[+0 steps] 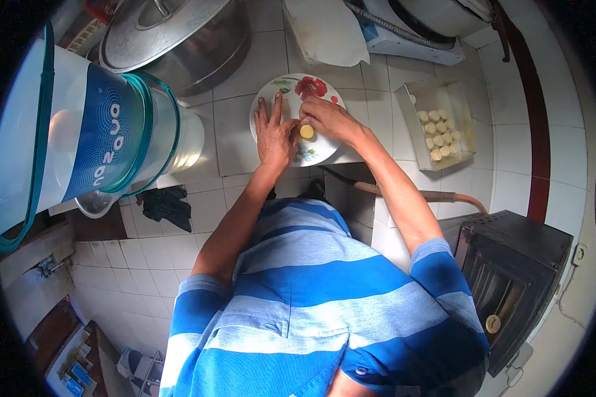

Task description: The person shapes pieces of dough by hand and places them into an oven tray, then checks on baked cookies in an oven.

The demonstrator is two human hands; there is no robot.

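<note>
A floral plate [311, 156] lies on the white tiled counter in front of me. On it, between my hands, rests a small round yellow piece [306, 132] like dough. My left hand [275, 137] lies over the plate's left side with its fingers stretched out and its thumb beside the piece. Just above the piece, the fingers of my right hand [329, 119] are bent and drawn together. Whatever is between those fingertips, if anything, is too small and covered to make out.
A metal tray [467, 126] with several pale round pieces [437, 128] stands to the right. A large lidded pot [212, 56] and a clear bucket [122, 139] with a teal rim are on the left. White paper [328, 36] lies at the back; a black oven [510, 278] stands lower right.
</note>
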